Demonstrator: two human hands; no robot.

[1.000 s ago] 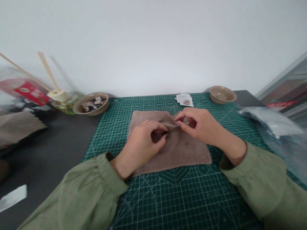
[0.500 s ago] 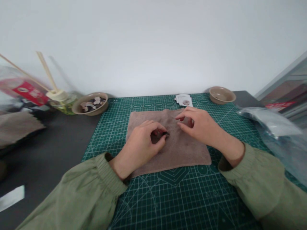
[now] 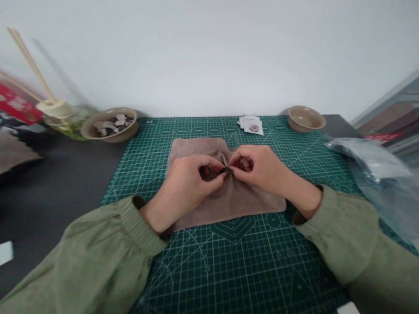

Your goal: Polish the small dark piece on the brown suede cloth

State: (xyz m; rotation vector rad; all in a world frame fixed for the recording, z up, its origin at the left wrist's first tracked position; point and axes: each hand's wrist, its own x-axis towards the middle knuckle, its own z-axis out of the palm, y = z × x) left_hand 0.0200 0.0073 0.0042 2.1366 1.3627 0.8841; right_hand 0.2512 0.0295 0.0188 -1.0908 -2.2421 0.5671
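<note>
A brown cloth (image 3: 203, 213) lies on a green cutting mat (image 3: 229, 270); its middle is drawn up into folds. My left hand (image 3: 190, 179) is closed in a pinch on a small dark piece (image 3: 224, 170), too small to make out its kind. Touching the other end of that piece, my right hand (image 3: 262, 165) pinches with thumb and forefinger at the gathered peak of the cloth. The two hands' fingertips almost meet there, and they partly hide the piece.
A tan bowl (image 3: 109, 126) of light and dark pieces stands at the back left, beside a reed diffuser (image 3: 54, 109). Small white cards (image 3: 251, 125) lie at the back of the mat. Another tan bowl (image 3: 306, 120) and a clear plastic bag (image 3: 373, 161) are on the right.
My right hand has moved left and closed at the cloth's middle, beside the dark piece. The cloth, flatter before, is now pulled up into folds. The view has shifted slightly.
</note>
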